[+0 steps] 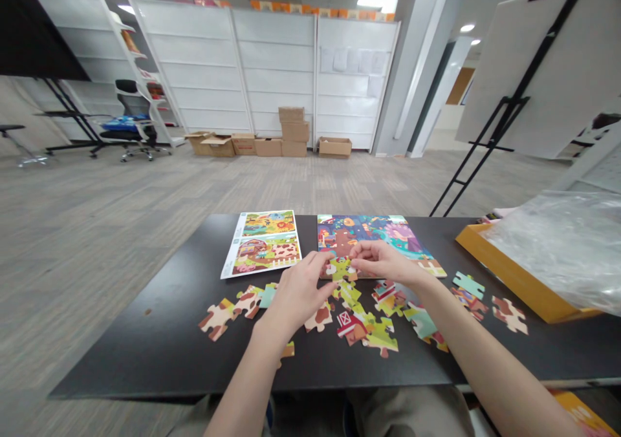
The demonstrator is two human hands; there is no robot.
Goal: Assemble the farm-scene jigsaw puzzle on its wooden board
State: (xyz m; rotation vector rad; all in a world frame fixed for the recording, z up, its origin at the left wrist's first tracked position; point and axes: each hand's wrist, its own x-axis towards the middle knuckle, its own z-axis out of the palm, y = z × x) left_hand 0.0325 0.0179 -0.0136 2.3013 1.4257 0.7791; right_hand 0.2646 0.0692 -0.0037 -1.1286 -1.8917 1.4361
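Between both hands is a green jigsaw puzzle piece [341, 269], above the near edge of a colourful puzzle board [359, 227]. My left hand [301, 288] grips its left side, and my right hand [381, 262] has bent fingers pinching its right side. Just below lie loose green pieces [383, 335], a red barn piece [351, 327] and a brown-spotted piece [319, 317] partly behind my left hand. Further left are more spotted pieces [217, 319]. Beside my right forearm, a mint-green piece [468, 285] and a brown-and-cream piece [509, 314] rest on the table.
A printed picture sheet [264, 246] lies on the black table [165, 333] at the back left. On the right, a yellow box [514, 272] holds crumpled clear plastic [563, 246]. Cardboard boxes [294, 133] and an office chair [130, 123] stand far behind the table.
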